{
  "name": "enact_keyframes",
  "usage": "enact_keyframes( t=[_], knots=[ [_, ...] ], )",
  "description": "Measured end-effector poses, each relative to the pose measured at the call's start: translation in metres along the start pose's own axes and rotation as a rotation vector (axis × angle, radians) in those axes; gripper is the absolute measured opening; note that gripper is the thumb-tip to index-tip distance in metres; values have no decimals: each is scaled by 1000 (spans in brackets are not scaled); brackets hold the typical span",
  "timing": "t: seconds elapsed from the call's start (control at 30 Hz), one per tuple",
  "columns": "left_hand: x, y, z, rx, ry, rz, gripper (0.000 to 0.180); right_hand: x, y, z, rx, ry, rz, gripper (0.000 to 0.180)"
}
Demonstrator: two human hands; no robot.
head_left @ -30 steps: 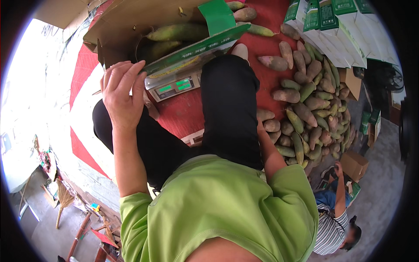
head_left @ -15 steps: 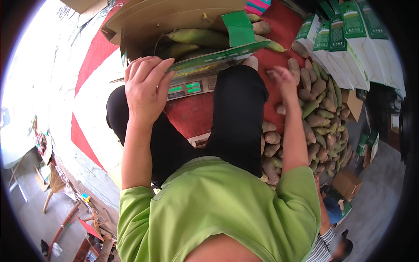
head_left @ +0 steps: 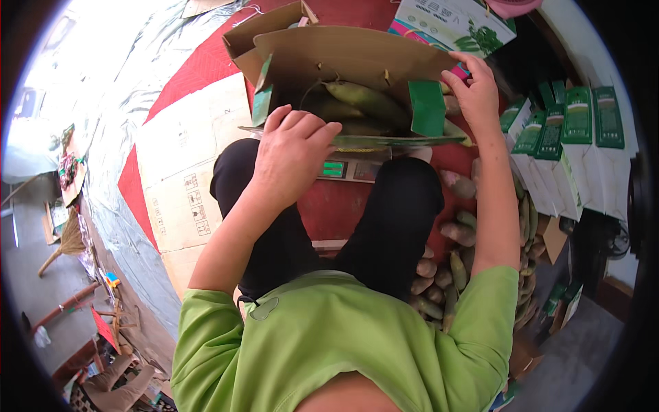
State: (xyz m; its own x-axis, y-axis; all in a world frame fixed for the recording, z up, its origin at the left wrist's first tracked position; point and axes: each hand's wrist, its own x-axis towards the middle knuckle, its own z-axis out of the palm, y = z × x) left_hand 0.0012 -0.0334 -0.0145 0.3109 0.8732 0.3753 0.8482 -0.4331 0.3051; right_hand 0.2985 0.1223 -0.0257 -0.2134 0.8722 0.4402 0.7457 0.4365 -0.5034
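Note:
An open cardboard box (head_left: 357,51) with small green side flaps stands on a digital scale (head_left: 359,169) just beyond my knees. Several long green radishes (head_left: 371,101) lie inside it, the deeper ones in shadow. My left hand (head_left: 294,154) is closed over the top edge of the box's near panel, toward its left side. At the upper right corner of the raised brown lid, my right hand (head_left: 478,96) grips the edge between thumb and fingers. The scale's lit green display shows partly below the near panel.
Muddy radishes (head_left: 458,233) are heaped right of my knees, partly behind my right arm. Upright white-and-green boxes (head_left: 576,158) stand at the right. A printed carton (head_left: 453,27) lies beyond the box; flat cardboard (head_left: 175,178) covers the floor at left.
My right hand has moved from above the radish heap up to the lid's right corner and taken hold there. The left hand stays on the near panel. The whole view has shifted.

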Motion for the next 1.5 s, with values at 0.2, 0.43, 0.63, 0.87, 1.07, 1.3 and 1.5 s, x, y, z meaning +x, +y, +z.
enact_keyframes(
  t=[0.2, 0.43, 0.63, 0.87, 1.07, 1.3, 1.5],
  knots=[
    [10, -13, -7, 201, -165, 67, 14, 41, -12, 15, -170, -59, -255, 32],
    [18, -18, 1, 174, -151, 87, 6, 72, -5, 32, -294, -309, -267, 18],
    [13, -29, -10, 110, -181, 129, 7, 77, -37, 32, -379, -344, -259, 14],
    [-14, -72, -39, 21, 25, 19, 8, 108, -104, 43, -418, -323, -436, 11],
    [-66, -105, -73, 43, 163, -121, 7, 128, -197, 67, -388, -282, -658, 6],
    [-145, -122, -144, 306, 256, -260, 6, 121, -292, 111, -283, -220, -820, 6],
    [-236, -116, -206, 491, 170, -383, 6, 72, -373, 169, -78, -234, -931, 10]
  ],
)
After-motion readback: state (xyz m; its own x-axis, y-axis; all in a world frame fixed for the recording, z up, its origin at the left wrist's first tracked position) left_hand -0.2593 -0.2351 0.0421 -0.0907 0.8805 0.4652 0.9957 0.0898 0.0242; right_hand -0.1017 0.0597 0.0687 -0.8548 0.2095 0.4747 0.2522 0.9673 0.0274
